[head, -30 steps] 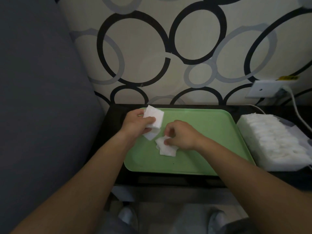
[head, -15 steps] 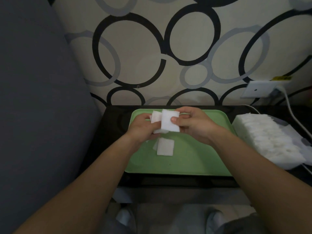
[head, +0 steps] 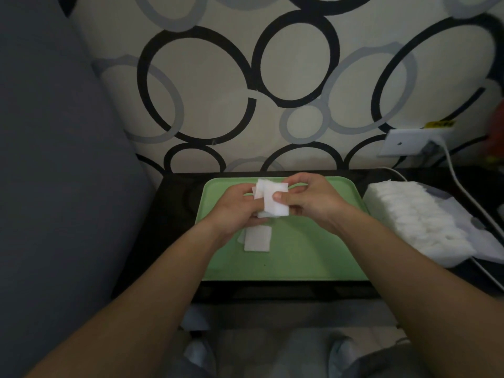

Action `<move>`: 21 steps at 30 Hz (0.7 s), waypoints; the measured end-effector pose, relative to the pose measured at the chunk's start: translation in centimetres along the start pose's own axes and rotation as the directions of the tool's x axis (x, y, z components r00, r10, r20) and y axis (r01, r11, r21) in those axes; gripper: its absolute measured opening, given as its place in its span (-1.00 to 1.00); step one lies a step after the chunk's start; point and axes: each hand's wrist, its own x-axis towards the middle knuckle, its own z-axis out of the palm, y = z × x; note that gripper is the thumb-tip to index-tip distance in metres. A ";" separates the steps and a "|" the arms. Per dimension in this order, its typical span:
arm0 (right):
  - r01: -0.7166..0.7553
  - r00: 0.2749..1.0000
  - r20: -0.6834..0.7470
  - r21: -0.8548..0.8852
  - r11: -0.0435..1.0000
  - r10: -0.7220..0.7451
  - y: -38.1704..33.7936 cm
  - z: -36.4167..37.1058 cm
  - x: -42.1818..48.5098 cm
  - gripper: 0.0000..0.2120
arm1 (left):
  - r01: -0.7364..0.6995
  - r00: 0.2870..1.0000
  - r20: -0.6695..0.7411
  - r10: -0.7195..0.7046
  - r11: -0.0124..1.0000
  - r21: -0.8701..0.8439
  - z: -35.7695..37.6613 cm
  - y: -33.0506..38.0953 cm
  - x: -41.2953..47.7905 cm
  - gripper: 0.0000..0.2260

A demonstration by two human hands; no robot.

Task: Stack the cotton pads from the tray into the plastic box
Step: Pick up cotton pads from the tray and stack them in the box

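Left hand [head: 237, 204]: grasping held pads [head: 272, 200] from the left.
Right hand [head: 313, 200]: thumb and fingers pinching the same pads.
Loose pads [head: 257, 238]: on green tray [head: 313, 255], near side.
Plastic box [head: 420, 222]: right of tray, filled with pads.

White cotton pads [head: 274, 200], green tray [head: 313, 249], black-and-grey ringed wall [head: 218, 77]

Left hand [head: 235, 207], right hand [head: 309, 203]: close, pinched

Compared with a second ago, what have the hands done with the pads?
The right hand lifted one cotton pad off the tray and brought it up against the bundle in the left hand; both now pinch it above the tray. A few loose pads on the tray and the plastic box stayed put.
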 end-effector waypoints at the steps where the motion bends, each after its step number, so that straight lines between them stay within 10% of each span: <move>1: 0.001 1.000 -0.005 -0.007 1.000 -0.002 0.0 -0.2 -0.1 -0.70 | -0.001 1.000 0.006 0.001 1.000 0.021 0.3 0.1 -0.1 -0.75; 12: 0.165 0.986 0.080 -0.251 0.954 -0.149 -0.1 -3.4 -2.7 -0.56 | -0.130 0.991 0.066 0.120 0.974 0.187 3.7 0.5 -1.1 -0.67; 21: 0.245 0.967 0.064 -0.505 0.828 -0.248 -2.9 -12.3 -7.2 -0.83 | -0.180 0.982 0.104 0.159 0.951 0.251 11.1 1.1 -1.4 -0.76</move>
